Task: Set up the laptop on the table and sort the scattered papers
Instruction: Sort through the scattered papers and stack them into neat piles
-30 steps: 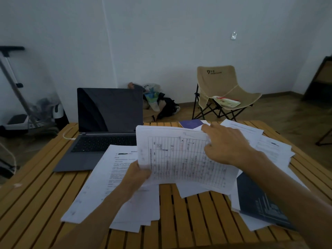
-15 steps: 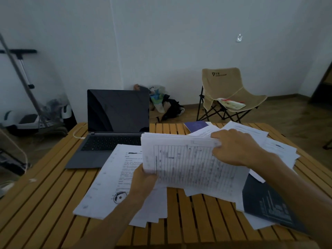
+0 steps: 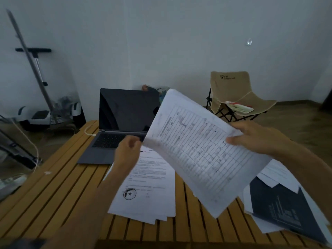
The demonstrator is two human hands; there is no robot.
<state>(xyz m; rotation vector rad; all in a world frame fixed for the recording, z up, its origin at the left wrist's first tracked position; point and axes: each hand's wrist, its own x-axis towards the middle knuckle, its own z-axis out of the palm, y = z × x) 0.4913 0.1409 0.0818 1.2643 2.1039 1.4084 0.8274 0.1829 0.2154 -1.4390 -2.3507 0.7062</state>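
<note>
One laptop [image 3: 124,123] open; right hand [image 3: 255,137] grip pinches gridded stack [image 3: 201,150]; left hand [image 3: 128,150] grip unclear.

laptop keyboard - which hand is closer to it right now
Left. The left hand hovers at the laptop keyboard's near right corner, by the gridded sheet. The right hand grips that sheet's far edge, well right of the laptop.
</note>
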